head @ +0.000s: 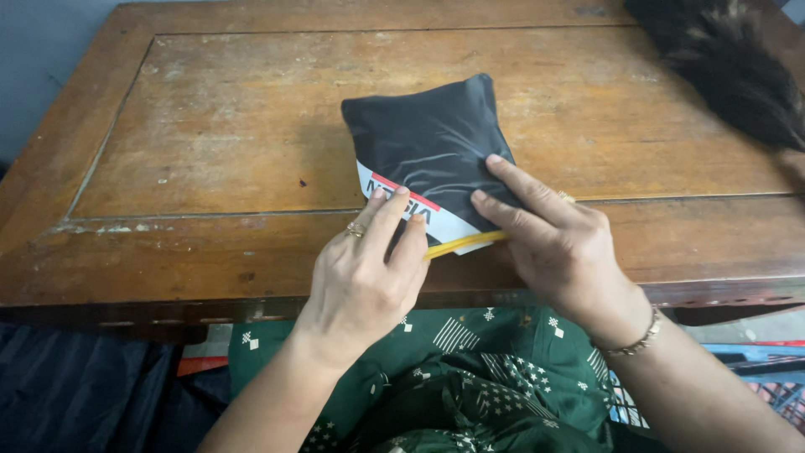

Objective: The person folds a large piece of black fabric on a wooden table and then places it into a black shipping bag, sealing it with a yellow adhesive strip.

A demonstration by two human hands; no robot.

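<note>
A soft, slick-looking black pouch (432, 147) lies on the worn wooden surface (210, 126), left hand (365, 277) pinching its yellow near edge (465, 243), right hand (553, 239) pressing flat, fingers spread, grasping nothing.

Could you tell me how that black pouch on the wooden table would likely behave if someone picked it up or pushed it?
The black pouch looks puffy and creased, so it would probably sag, not hold its shape. Its shiny fabric suggests it may slide on the wooden table. The left hand and right hand press its near edge flat, which hints at soft contents.
</note>
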